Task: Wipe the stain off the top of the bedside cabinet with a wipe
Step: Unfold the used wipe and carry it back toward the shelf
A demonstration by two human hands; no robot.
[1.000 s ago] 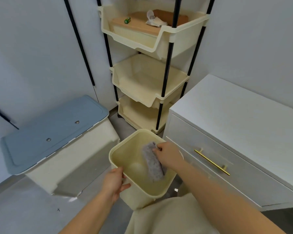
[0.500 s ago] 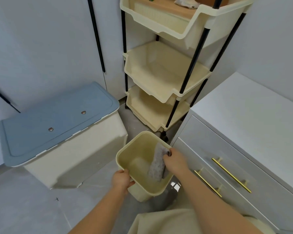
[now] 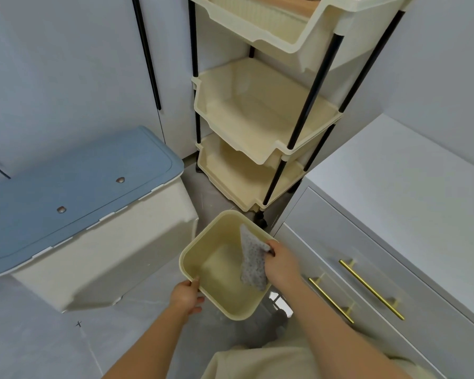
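A speckled grey wipe [image 3: 251,259] hangs inside a cream plastic bin [image 3: 203,246] on the floor, held by its upper edge in my right hand [image 3: 281,262]. My left hand [image 3: 186,295] grips the bin's near rim. The white bedside cabinet [image 3: 411,187] with two drawers and gold handles [image 3: 370,288] stands to the right; no stain shows on the visible part of its top.
A cream storage box with a blue lid [image 3: 74,192] sits on the floor at the left. A three-tier cream rack [image 3: 260,110] on black posts stands behind the bin, against white wardrobe doors [image 3: 66,64]. Grey tile floor [image 3: 39,337] lies in front.
My view has tilted down and drawn closer to the floor. The bin and both hands stay together; the wipe hangs a little lower inside the bin.
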